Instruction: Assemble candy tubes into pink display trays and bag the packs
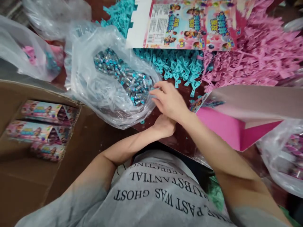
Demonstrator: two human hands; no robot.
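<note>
the right hand (169,102) reaches into the mouth of a clear plastic bag (94,82) at about ten o'clock from the body, fingers spread loosely over a heap of small blue-capped tubes (127,78); whether any tube is pinched i cannot tell. the left hand (164,124) sits tucked under the right wrist, its fingers hidden, so their state cannot be told.

risk, as a judgement: the bag's mouth slumps toward the table edge, so a careless pull could spill tubes to the floor; loose blue plastic pieces (175,63) at twelve o'clock could get mixed in.

writing: the shirt (161,192) reads "the past was ghost" and "substantial", the rest cut off. the printed carton sheet (184,25) at one o'clock and the small boxes (40,129) in the cardboard case (21,189) at nine o'clock carry cartoon lettering too small to read.
</note>
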